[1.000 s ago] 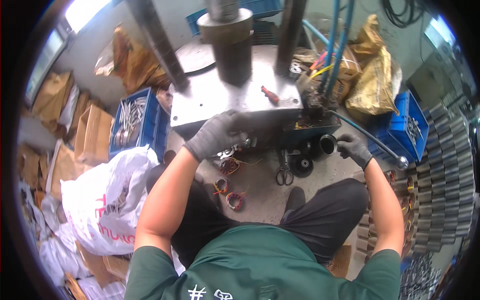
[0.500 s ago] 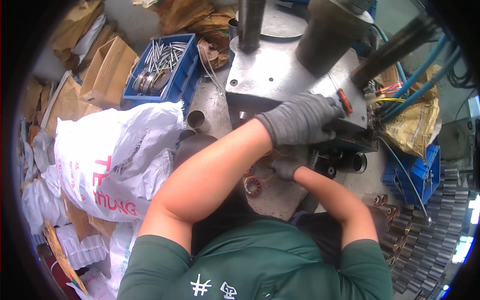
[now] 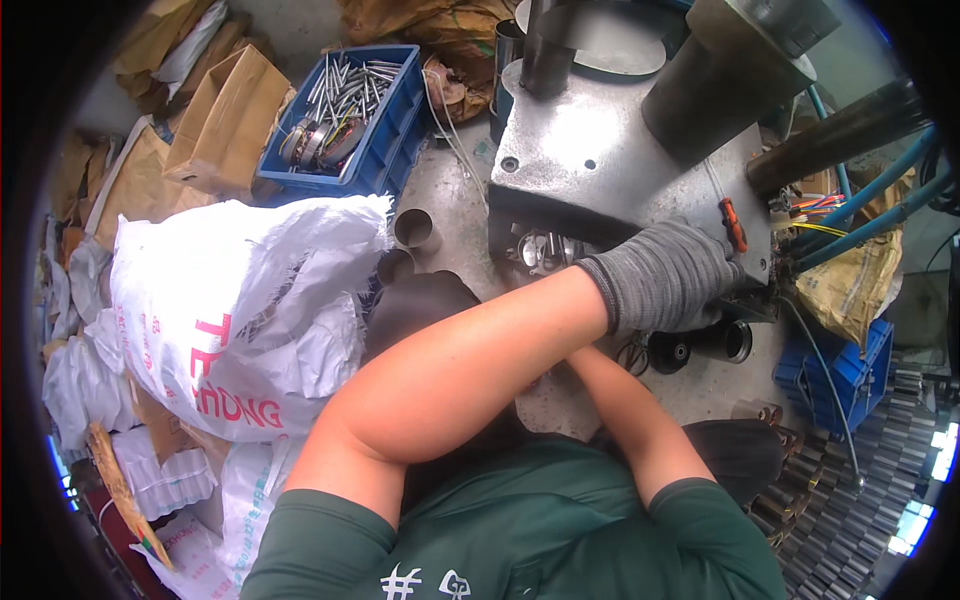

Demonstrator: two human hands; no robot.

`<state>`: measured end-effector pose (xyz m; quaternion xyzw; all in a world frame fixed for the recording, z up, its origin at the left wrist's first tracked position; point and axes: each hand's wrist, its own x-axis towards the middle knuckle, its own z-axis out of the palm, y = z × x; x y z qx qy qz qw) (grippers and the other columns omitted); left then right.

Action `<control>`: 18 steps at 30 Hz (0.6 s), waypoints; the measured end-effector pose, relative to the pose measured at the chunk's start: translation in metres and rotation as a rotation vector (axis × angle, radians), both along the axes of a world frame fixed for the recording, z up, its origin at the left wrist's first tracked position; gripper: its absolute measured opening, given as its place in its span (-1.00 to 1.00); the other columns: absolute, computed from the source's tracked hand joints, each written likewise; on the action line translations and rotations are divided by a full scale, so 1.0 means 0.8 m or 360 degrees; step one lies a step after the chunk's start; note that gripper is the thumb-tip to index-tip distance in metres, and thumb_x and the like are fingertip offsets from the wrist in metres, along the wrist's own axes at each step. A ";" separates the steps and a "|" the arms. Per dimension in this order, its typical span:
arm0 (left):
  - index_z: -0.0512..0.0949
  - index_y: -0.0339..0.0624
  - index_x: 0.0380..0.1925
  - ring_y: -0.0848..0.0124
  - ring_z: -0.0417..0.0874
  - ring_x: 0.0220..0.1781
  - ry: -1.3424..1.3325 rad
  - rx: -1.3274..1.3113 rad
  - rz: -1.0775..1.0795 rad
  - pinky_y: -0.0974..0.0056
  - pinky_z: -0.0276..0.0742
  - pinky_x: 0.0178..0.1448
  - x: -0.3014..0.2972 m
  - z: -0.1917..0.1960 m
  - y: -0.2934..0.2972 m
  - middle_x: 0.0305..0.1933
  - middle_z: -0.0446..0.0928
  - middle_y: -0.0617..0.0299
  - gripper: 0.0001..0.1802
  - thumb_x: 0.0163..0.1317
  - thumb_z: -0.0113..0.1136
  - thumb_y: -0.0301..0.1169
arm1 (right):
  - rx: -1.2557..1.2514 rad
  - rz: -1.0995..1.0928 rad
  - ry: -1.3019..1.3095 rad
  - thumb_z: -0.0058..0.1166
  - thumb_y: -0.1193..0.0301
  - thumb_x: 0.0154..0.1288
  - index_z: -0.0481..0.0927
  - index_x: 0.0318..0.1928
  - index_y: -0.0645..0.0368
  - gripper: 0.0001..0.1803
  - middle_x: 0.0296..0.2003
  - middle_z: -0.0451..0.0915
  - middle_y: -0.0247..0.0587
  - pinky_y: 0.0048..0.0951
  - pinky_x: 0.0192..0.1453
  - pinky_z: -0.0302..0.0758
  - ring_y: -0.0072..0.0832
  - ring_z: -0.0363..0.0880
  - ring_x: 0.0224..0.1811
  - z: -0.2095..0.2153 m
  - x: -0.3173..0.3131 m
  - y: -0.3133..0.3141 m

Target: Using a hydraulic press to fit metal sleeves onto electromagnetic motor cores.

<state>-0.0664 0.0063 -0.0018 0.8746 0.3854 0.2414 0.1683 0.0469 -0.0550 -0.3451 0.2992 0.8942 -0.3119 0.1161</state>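
Note:
My left hand (image 3: 672, 275), in a grey knitted glove, is at the front right edge of a thick metal press plate (image 3: 590, 140). Its fingers are curled, and their tips are hidden against the machine, so what they grip, if anything, does not show. Close beside it on the plate lies a screwdriver (image 3: 735, 225) with an orange-red handle. My right forearm (image 3: 625, 410) reaches up beneath my left forearm (image 3: 480, 350), which covers my right hand. Below the glove, a dark round motor part (image 3: 667, 352) and a dark open metal cylinder (image 3: 725, 341) lie under the plate's edge.
Thick dark columns (image 3: 700, 90) rise from the plate. A blue crate (image 3: 400, 150) of metal shafts stands back left, near short metal tubes (image 3: 416, 231). A white woven sack (image 3: 240, 310) fills the left. Stacked metal cores (image 3: 870, 490) and blue hoses (image 3: 875, 225) are at right.
My right hand has moved left, out of sight under my left forearm. The view has shifted, so the machine appears farther right. My left hand stays by the plate's edge, its fingers more curled.

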 end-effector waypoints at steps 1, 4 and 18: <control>0.68 -0.12 0.04 0.02 0.70 0.06 -0.0002 0.0007 -0.0004 -0.01 0.60 0.19 -0.002 0.002 0.001 -0.07 0.65 -0.01 -0.55 0.22 0.39 -0.13 | 0.0014 -0.0035 -0.0001 0.09 0.38 0.35 0.73 0.10 0.21 -0.63 0.10 0.69 0.11 -0.09 0.33 0.53 -0.01 0.66 0.19 0.000 0.000 0.008; 0.68 -0.13 0.01 0.02 0.70 0.05 -0.0042 -0.0001 -0.0026 -0.01 0.60 0.17 -0.008 -0.003 0.002 -0.08 0.65 -0.01 -0.57 0.21 0.40 -0.15 | 0.0061 -0.0150 -0.0005 0.10 0.36 0.36 0.73 0.10 0.21 -0.63 0.09 0.70 0.11 -0.10 0.33 0.53 -0.02 0.67 0.19 0.001 0.031 0.000; 0.61 -0.14 0.12 -0.04 0.70 0.06 -0.0020 -0.0108 0.0308 -0.07 0.60 0.20 0.015 -0.008 -0.003 -0.02 0.65 -0.05 -0.55 0.32 0.29 -0.16 | -0.0076 -0.0675 0.0078 0.45 0.27 0.21 0.67 0.06 0.21 -0.54 -0.13 0.77 -0.02 -0.35 0.02 0.67 -0.31 0.79 -0.12 0.343 0.157 0.057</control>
